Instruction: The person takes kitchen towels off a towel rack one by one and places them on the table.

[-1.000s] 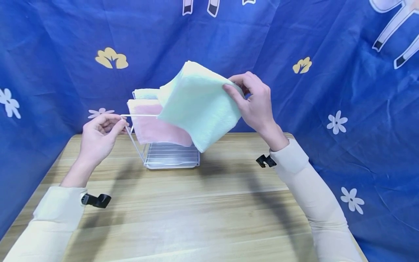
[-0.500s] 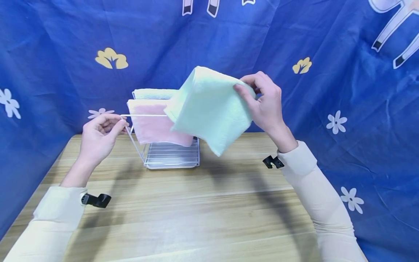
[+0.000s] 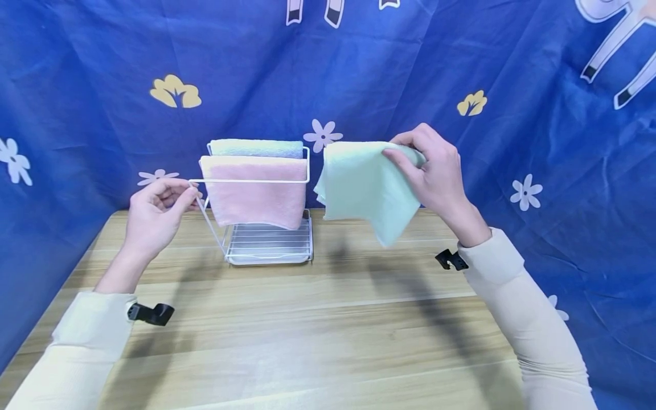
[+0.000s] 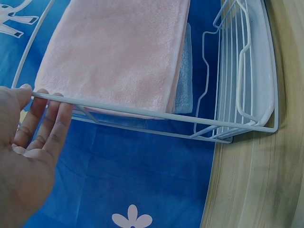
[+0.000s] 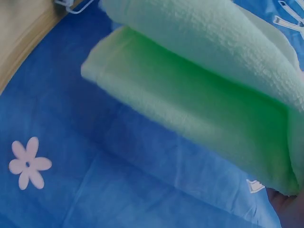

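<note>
A white wire rack [image 3: 248, 181] stands on the table with a pink towel [image 3: 256, 196] over one bar and a light blue towel [image 3: 256, 148] over the bar behind it. My left hand [image 3: 156, 213] pinches the rack's front left corner; in the left wrist view its thumb and fingertips meet on the wire [image 4: 142, 112]. To the right of the rack, apart from it, my right hand [image 3: 433, 168] grips a mint green towel [image 3: 361, 182] by its upper right corner. The folded towel hangs in the air, its layers [image 5: 199, 109] parted in the right wrist view.
Under the hung towels, the rack's base holds a white tray [image 3: 269, 259]. The wooden table [image 3: 287, 330] reaches back to a blue patterned curtain [image 3: 359, 68], which also covers both sides. Black wrist mounts [image 3: 151, 314] sit at the cuffs.
The mint green towel has moved right and lower in my right hand, off the front of the rack, uncovering the pink and blue towels. My left hand has stayed in place.
</note>
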Demonstrator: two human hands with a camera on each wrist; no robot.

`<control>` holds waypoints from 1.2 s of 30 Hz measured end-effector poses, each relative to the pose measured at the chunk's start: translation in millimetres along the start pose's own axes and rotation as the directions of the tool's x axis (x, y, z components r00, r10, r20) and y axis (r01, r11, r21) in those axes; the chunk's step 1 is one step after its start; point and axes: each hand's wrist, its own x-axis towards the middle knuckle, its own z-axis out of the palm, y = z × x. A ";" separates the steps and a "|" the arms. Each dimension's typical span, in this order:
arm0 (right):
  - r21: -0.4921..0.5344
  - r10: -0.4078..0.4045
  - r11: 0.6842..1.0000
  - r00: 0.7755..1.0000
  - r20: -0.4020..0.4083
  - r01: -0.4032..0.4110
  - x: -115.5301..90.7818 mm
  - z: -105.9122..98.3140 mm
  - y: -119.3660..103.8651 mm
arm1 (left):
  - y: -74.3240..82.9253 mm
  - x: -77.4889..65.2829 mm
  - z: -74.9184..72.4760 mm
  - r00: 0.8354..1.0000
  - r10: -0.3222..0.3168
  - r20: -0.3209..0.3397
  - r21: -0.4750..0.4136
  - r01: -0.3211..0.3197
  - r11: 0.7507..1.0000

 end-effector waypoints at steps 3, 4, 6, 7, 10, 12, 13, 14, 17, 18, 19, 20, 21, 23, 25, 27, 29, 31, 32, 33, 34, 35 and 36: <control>-0.027 0.026 0.999 0.999 0.043 -0.025 -6.1 -0.8 4.7 | -0.2 0.1 0.1 1.000 -0.001 0.001 -0.011 0.001 1.000; -0.034 0.034 0.999 0.998 0.058 -0.032 -8.3 -0.6 6.1 | -0.3 0.1 0.2 1.000 -0.001 0.001 -0.018 0.001 1.000; -0.052 0.045 0.998 0.995 0.086 -0.041 -12.9 0.6 9.5 | -0.2 0.2 0.4 1.000 -0.001 0.001 -0.030 0.001 1.000; -0.057 0.047 0.997 0.994 0.097 -0.042 -15.0 1.5 11.2 | -0.1 0.2 0.5 1.000 0.000 0.000 -0.040 0.000 0.999; -0.069 0.049 0.997 0.991 0.123 -0.040 -20.9 4.9 15.6 | 0.8 0.5 1.0 1.000 0.002 -0.001 -0.069 -0.002 0.998; -0.071 0.053 0.997 0.989 0.138 -0.043 -24.6 7.9 18.3 | 1.2 0.9 1.1 1.000 0.004 -0.001 -0.088 -0.004 0.996; -0.072 0.054 0.996 0.988 0.146 -0.044 -26.7 9.3 19.4 | 1.4 0.9 1.1 1.000 0.005 -0.002 -0.091 -0.005 0.996; -0.074 0.056 0.996 0.986 0.154 -0.045 -28.7 10.9 20.4 | 1.6 0.9 1.1 1.000 0.006 -0.002 -0.090 -0.006 0.996; -0.084 0.068 0.995 0.982 0.178 -0.054 -36.1 17.5 24.4 | 1.8 0.7 0.9 1.000 0.007 -0.005 -0.081 -0.007 0.997; -0.088 0.072 0.995 0.980 0.186 -0.057 -38.7 19.8 25.7 | 1.9 0.5 0.9 1.000 0.005 -0.004 -0.086 -0.005 0.996; -0.090 0.075 0.994 0.978 0.192 -0.058 -41.5 22.3 26.9 | 2.0 0.3 0.9 1.000 0.003 -0.005 -0.085 -0.003 0.996; -0.094 0.078 0.994 0.977 0.199 -0.060 -44.3 24.8 27.9 | 2.2 0.1 0.8 1.000 0.001 -0.006 -0.080 -0.001 0.997; -0.096 0.081 0.993 0.975 0.206 -0.062 -47.0 27.2 28.8 | 2.3 0.0 0.8 1.000 -0.001 -0.007 -0.074 0.001 0.997; -0.101 0.085 0.993 0.971 0.223 -0.064 -52.7 31.8 30.3 | 2.5 -0.3 0.7 1.000 -0.002 -0.009 -0.061 0.002 0.998; -0.100 0.087 0.993 0.968 0.237 -0.064 -58.1 35.8 31.4 | 2.6 -0.4 0.6 1.000 -0.003 -0.009 -0.057 0.003 0.998; -0.101 0.089 0.993 0.966 0.244 -0.066 -63.3 40.0 32.9 | 2.4 -0.5 0.4 1.000 -0.002 -0.006 -0.055 0.002 0.999; -0.102 0.092 0.992 0.965 0.247 -0.069 -68.0 44.1 34.9 | 1.9 -0.5 0.3 1.000 -0.002 -0.003 -0.067 0.002 0.998; -0.099 0.096 0.992 0.964 0.249 -0.074 -72.2 48.1 37.0 | 1.3 -0.5 0.2 1.000 -0.003 0.000 -0.090 0.003 0.996; -0.096 0.098 0.993 0.963 0.250 -0.076 -74.1 49.9 37.9 | 1.0 -0.4 0.3 1.000 -0.002 0.001 -0.094 0.002 0.996; -0.095 0.098 0.993 0.962 0.253 -0.076 -75.9 51.6 38.9 | 0.8 -0.4 0.3 1.000 -0.002 0.002 -0.102 0.002 0.995; -0.092 0.098 0.993 0.962 0.255 -0.077 -77.7 53.3 39.8 | 0.6 -0.4 0.4 1.000 -0.001 0.003 -0.109 0.001 0.994; -0.089 0.098 0.993 0.961 0.257 -0.078 -79.5 54.8 40.4 | 0.5 -0.4 0.4 1.000 0.000 0.003 -0.111 0.001 0.994; -0.084 0.098 0.993 0.961 0.258 -0.079 -81.1 56.1 40.7 | 0.4 -0.4 0.5 1.000 0.000 0.003 -0.110 0.000 0.994</control>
